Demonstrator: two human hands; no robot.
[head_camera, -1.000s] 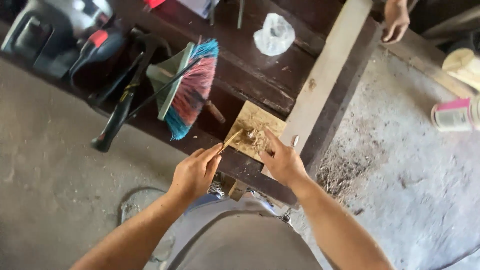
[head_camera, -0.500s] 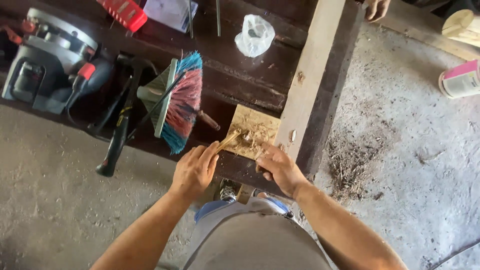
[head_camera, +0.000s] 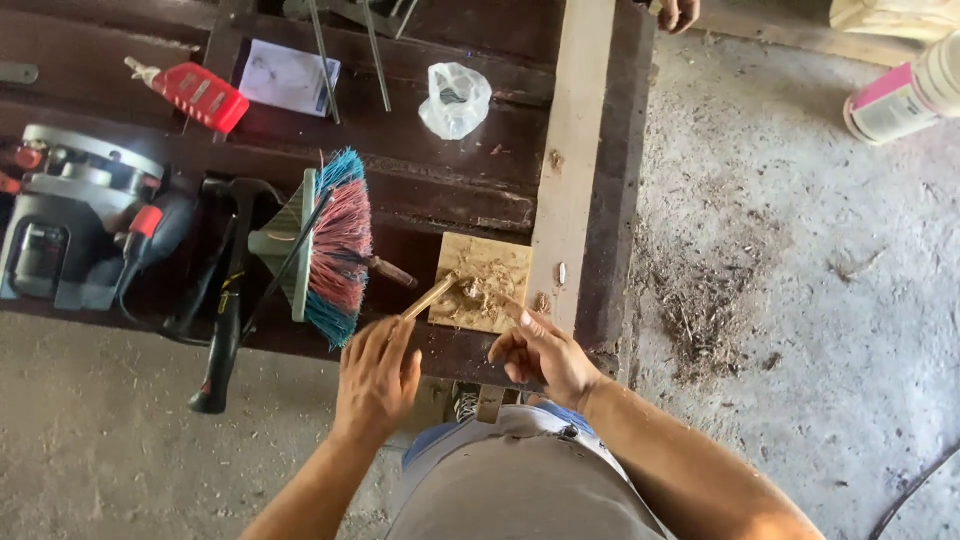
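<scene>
My left hand (head_camera: 375, 378) grips a thin wooden stick (head_camera: 430, 297) whose tip rests in a pile of sawdust paste on a small square of plywood (head_camera: 480, 282). The plywood lies on a dark wooden workbench (head_camera: 470, 190). Just below the plywood's right corner, my right hand (head_camera: 540, 355) has its fingers curled with the forefinger pointing at the board; whether it pinches anything is unclear.
A brush with pink and blue bristles (head_camera: 335, 245), a black hammer (head_camera: 228, 300) and a circular saw (head_camera: 70, 225) lie to the left. A red glue bottle (head_camera: 195, 92), a paper sheet (head_camera: 288, 77) and a plastic bag (head_camera: 455, 98) sit farther back. A pale plank (head_camera: 572, 150) runs along the bench. Another person's hand (head_camera: 680, 12) is at the top.
The view has shifted, so the bench sits lower and more to the right. My right hand has drawn back off the plywood toward its lower right corner. The stick stays in the sawdust.
</scene>
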